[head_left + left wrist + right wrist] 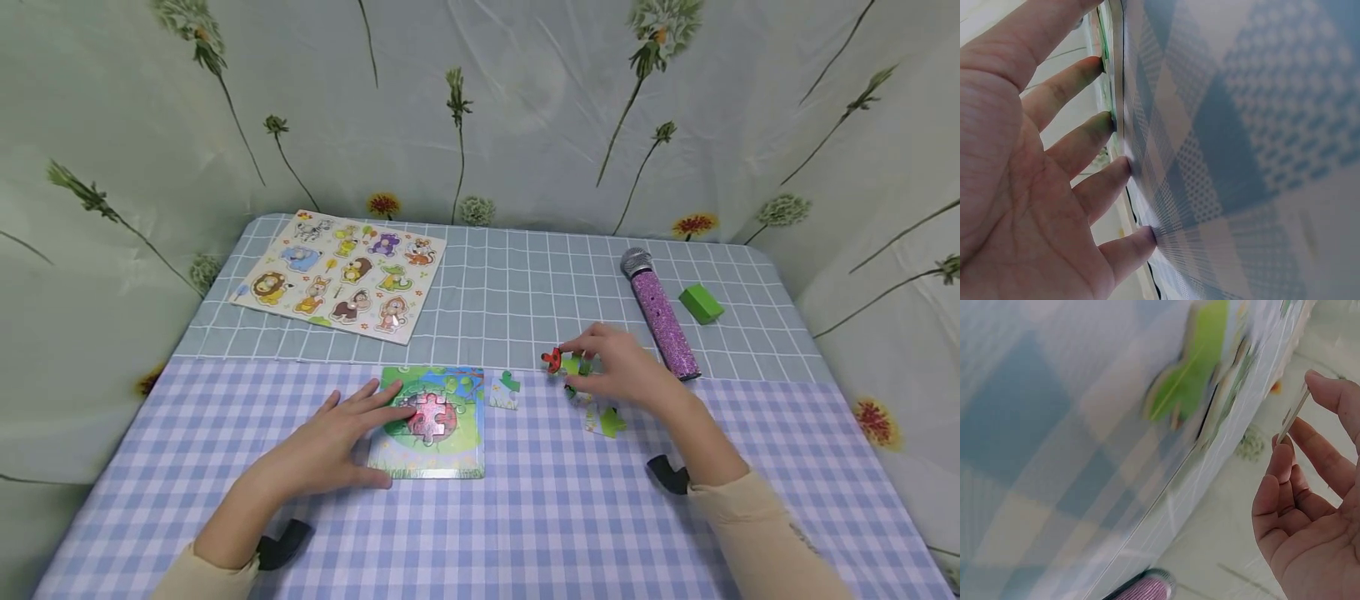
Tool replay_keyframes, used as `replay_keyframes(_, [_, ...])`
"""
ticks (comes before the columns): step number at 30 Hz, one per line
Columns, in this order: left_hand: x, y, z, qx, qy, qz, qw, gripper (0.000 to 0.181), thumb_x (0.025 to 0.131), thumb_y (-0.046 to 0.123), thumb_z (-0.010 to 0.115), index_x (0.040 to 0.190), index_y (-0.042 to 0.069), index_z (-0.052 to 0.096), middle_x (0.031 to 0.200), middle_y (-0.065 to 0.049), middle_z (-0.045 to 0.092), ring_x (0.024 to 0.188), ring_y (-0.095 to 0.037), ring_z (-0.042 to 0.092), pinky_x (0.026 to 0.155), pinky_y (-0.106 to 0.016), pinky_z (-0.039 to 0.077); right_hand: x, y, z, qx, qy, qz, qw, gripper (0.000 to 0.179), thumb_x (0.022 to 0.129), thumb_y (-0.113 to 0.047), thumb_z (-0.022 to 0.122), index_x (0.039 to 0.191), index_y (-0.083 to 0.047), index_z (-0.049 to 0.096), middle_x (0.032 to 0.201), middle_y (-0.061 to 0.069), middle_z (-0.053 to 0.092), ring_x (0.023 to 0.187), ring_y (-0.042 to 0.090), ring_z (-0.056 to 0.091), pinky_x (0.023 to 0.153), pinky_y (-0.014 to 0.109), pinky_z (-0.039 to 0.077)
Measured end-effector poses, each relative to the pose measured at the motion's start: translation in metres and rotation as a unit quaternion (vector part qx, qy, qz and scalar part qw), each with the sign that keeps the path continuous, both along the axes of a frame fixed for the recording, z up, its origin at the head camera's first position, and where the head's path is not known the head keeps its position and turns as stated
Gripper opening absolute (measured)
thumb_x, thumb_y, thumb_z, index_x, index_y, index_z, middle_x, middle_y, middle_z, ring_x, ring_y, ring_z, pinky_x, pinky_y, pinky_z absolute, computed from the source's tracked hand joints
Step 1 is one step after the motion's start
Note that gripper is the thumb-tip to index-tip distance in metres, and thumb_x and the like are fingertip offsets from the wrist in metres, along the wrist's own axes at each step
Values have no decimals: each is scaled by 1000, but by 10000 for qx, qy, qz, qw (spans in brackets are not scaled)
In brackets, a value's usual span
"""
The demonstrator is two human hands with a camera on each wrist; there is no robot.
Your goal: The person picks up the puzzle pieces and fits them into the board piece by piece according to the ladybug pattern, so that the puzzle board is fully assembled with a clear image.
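A square ladybug jigsaw puzzle (465, 454) lies on the checked cloth, part of its middle filled with red pieces. My left hand (330, 442) rests at its left side, fingers spread and touching the board; in the left wrist view the left hand (1041, 187) shows straight fingers at the board's edge. To the right, my right hand (622, 367) pinches a thin puzzle piece (1293, 415) between thumb and fingers, just over other loose pieces. A red-marked piece (552, 360) shows by its fingertips. One loose green-and-white piece (505, 390) lies beside the board, another (606, 422) below the right hand.
An animal peg puzzle board (337, 279) lies at the back left. At the back right are a purple glittery microphone (662, 321) and a green block (702, 303). A flowered curtain (525, 108) hangs behind the table.
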State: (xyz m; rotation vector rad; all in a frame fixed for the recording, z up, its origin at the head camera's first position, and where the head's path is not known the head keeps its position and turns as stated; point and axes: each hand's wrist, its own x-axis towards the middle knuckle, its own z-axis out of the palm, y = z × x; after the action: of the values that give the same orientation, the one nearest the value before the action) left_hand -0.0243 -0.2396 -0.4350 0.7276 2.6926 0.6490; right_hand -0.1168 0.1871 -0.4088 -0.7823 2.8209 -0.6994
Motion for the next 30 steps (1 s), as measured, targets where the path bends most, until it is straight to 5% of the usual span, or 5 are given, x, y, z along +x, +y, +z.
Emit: replay_keyframes(30, [-1, 0, 1, -79, 83, -13, 9999, 92, 76, 56, 93, 157, 36, 55, 176, -5, 35, 162, -46, 32, 116, -87, 24, 29, -90, -4, -142, -196, 1699, 9852, 41, 90, -24, 86, 128, -10, 79, 109, 2, 70, 93, 13, 64, 84, 26, 58])
